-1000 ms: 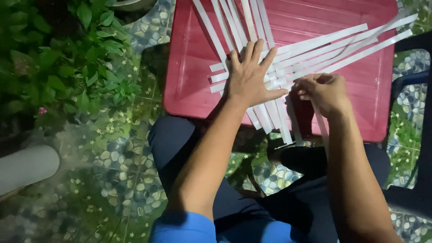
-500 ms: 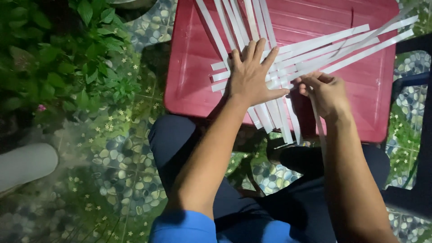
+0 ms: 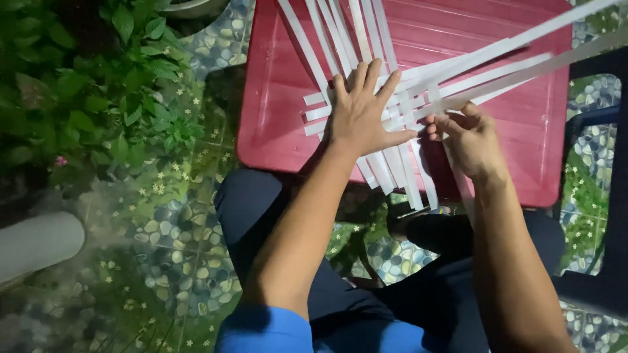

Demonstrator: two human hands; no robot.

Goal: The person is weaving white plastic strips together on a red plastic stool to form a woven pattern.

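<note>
Your left hand (image 3: 362, 114) lies flat, fingers spread, pinning the woven white strips (image 3: 399, 150) on the red table (image 3: 523, 131). Right hand (image 3: 468, 140) pinches one strip just beside it.

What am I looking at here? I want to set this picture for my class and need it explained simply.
This is one view from a camera worn on a person's head, looking down at their own arms and lap. The left hand lies flat, fingers spread, pressing on crossed white strips that are interlaced on a red plastic surface. The right hand pinches one strip at the edge of the crossing. Below is a pebble-patterned floor; leafy green plants stand to the left.
</note>
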